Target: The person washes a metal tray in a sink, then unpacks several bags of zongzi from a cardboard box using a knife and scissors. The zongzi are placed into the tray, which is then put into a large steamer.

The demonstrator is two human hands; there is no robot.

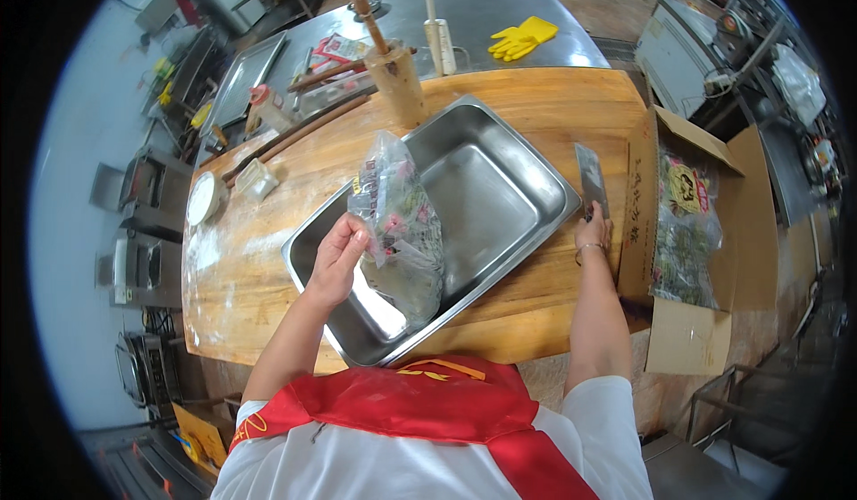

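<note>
My left hand (pixel 338 259) grips the edge of a clear printed plastic bag (pixel 408 232) with green, leafy-looking contents and pink patches. The bag hangs over the left part of a deep stainless steel pan (pixel 495 212), which lies at a slant on the wooden table. At the right, my right hand (pixel 593 231) is closed round the handle of a cleaver (pixel 590 170), its broad blade pointing away from me over the table top. Whether the blade rests on the wood, I cannot tell.
An open cardboard box (pixel 636 232) holding similar bags (pixel 686 245) stands right of the wooden table (pixel 535 326). Behind the pan are a wooden container (pixel 398 88) with a rolling pin and a yellow rubber glove (pixel 525 38). A white bowl (pixel 204 198) and long rods (pixel 308 128) lie left.
</note>
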